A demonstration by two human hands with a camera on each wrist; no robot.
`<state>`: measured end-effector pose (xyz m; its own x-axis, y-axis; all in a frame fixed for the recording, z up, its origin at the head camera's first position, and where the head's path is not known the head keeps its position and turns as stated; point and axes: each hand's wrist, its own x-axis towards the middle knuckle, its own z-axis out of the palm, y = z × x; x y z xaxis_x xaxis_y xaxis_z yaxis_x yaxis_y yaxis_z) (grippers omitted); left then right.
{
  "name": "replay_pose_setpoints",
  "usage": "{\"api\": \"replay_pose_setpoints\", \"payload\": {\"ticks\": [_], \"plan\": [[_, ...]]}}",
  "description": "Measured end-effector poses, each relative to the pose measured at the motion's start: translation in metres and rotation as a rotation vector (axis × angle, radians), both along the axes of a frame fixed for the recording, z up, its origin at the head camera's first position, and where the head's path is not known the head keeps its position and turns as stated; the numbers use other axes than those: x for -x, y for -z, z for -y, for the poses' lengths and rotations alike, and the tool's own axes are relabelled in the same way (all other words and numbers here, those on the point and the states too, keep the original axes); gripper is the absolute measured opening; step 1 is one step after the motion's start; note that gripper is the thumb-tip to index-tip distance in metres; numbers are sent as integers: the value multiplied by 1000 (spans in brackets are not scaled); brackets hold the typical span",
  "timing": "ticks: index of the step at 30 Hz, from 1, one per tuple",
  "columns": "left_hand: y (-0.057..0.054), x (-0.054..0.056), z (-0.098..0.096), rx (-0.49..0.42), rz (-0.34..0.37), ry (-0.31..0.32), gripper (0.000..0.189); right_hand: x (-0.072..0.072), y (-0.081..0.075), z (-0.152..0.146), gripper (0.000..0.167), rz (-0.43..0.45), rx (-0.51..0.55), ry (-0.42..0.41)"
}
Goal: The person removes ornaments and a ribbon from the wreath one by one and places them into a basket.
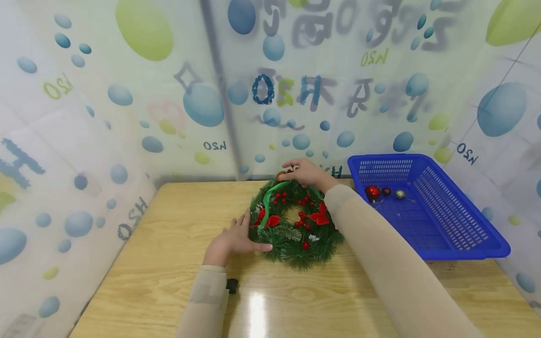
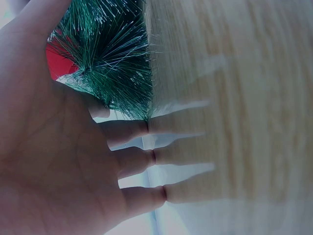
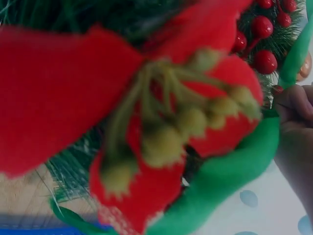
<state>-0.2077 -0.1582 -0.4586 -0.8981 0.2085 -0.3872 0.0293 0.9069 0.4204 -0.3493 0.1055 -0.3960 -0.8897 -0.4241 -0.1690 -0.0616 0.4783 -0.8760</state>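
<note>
A green Christmas wreath (image 1: 291, 253) with red berries, red poinsettia flowers and a green ribbon (image 1: 267, 202) lies on the wooden table. My left hand (image 1: 236, 237) rests at its left side, fingers spread straight and thumb over the greenery. In the left wrist view, the wreath's needles (image 2: 122, 63) reach the fingers. At the wreath's far edge, my right hand (image 1: 310, 173) pinches a copper-coloured bauble (image 1: 280, 176), partly hidden by the fingers. The right wrist view has a blurred poinsettia (image 3: 63, 93) up close, with the ribbon and bauble (image 3: 305, 68) beside the hand.
A blue plastic basket (image 1: 460, 206) stands to the right, behind the right forearm. Inside it lie a red bauble (image 1: 372, 192), a small dark red one (image 1: 386, 191) and a silvery gold one (image 1: 399, 194). A patterned curtain (image 1: 270, 131) hangs behind the table (image 1: 186, 220).
</note>
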Motion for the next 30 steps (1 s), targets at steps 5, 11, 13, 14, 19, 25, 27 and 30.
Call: {"api": "replay_pose_setpoints", "payload": {"ticks": [5,11,13,14,19,25,27,30], "plan": [[-2,-1,0,-11,-1,-7,142,0,6,3,56,-7,-7,13],[-3,-2,-2,-11,-10,-9,142,3,12,4,62,6,-31,22],[-3,-2,-1,-10,-9,-8,141,3,13,5,64,16,-41,21],[-3,-2,-1,-9,-9,-8,141,3,13,5,65,19,-44,22],[-3,-2,0,3,-9,-2,142,3,14,5,65,17,-56,30],[-3,-2,-1,-1,-7,-4,142,7,19,6,64,-4,-86,44],[-3,-1,-1,-2,-4,-4,142,8,20,7,63,-8,-99,41],[-2,-1,-1,-2,-7,-4,142,8,20,7,63,-10,-113,34]]}}
